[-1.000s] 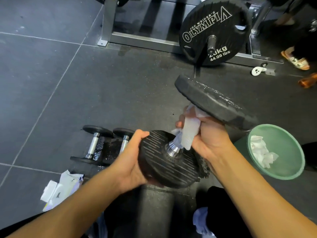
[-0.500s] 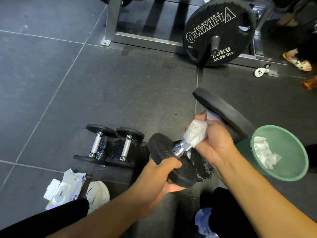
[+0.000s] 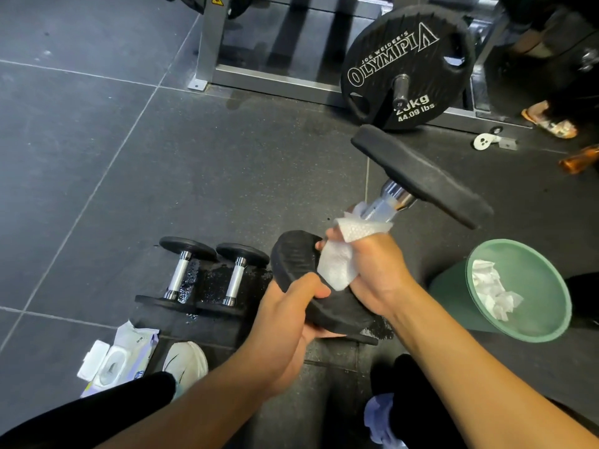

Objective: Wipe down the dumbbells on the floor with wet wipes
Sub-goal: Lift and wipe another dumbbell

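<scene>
I hold a large black dumbbell (image 3: 418,175) tilted up off the floor, its far head raised to the right. My left hand (image 3: 285,319) grips the rim of its near head. My right hand (image 3: 372,273) is wrapped round the chrome handle with a white wet wipe (image 3: 340,264) between palm and metal; the wipe's ends stick out above and below the fist. Two small dumbbells (image 3: 207,273) lie side by side on the floor to the left, with wet patches around them. A pack of wet wipes (image 3: 113,361) lies at lower left.
A green bin (image 3: 544,332) with used wipes stands at the right. Behind is a grey rack frame (image 3: 272,76) and a 20 kg plate (image 3: 405,66). Another person's sandalled feet (image 3: 551,124) are at the far right. My white shoe (image 3: 188,361) and dark trouser legs are below.
My right hand with the wipe has slid down the handle toward the near head, baring chrome by the far head. My left hand shifted from the near head's face to its rim.
</scene>
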{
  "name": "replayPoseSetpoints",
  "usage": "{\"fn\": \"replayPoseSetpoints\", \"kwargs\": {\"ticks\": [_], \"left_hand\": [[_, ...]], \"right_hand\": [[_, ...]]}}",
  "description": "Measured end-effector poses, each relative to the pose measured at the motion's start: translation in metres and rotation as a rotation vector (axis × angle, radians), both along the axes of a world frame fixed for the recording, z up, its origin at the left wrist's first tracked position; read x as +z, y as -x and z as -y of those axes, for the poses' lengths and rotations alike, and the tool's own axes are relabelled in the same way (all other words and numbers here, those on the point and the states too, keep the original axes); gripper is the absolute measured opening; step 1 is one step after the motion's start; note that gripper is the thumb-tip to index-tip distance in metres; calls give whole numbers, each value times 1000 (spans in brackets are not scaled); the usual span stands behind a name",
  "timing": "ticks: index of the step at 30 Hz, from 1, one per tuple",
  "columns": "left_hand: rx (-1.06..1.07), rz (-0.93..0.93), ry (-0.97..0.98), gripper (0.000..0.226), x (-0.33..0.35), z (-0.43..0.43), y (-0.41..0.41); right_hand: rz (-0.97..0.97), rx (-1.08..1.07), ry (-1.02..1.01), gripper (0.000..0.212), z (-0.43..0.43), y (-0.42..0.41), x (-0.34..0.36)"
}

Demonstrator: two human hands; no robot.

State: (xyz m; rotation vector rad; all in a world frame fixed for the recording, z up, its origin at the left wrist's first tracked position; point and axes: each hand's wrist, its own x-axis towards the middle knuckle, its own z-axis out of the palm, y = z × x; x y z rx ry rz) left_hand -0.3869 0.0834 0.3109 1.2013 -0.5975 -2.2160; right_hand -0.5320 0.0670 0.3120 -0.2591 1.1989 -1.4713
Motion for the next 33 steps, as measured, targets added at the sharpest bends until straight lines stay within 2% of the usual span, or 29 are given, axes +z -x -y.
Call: {"fn": "replayPoseSetpoints", "kwargs": {"ticks": [3, 6, 10, 12, 17, 20, 23, 25, 28, 33], "left_hand": [[-5, 36, 85, 36, 2, 1, 5], [-36, 88, 113, 35, -2, -4, 8], [-60, 77, -38, 40, -17, -15, 13], [-70, 70, -148, 40, -27, -23, 14], [-180, -52, -376, 41, -46, -42, 15], [-212, -79, -445, 33, -51, -52, 14], [-207, -68, -484, 37, -58, -61, 11], [-199, -53, -498, 46, -63, -66, 10], [-191, -38, -508, 48, -69, -69, 9], [-246, -34, -524, 43, -77, -72, 10]], "right_hand": [[-38, -56, -25, 35, 3, -4, -6], [7, -188, -179, 38, 0, -5, -9], [45, -257, -405, 19, -6, 6, -14], [16, -274, -455, 15, -8, 18, -14], [-111, -206, -470, 32, -20, 30, -36], [-115, -166, -507, 22, -34, 23, -55], [-104, -52, -552, 14, -52, 15, -74], [-55, 4, -547, 17, -63, 10, -84], [2, 53, -555, 24, -73, 2, -92], [25, 64, -588, 32, -79, 5, -101]]}}
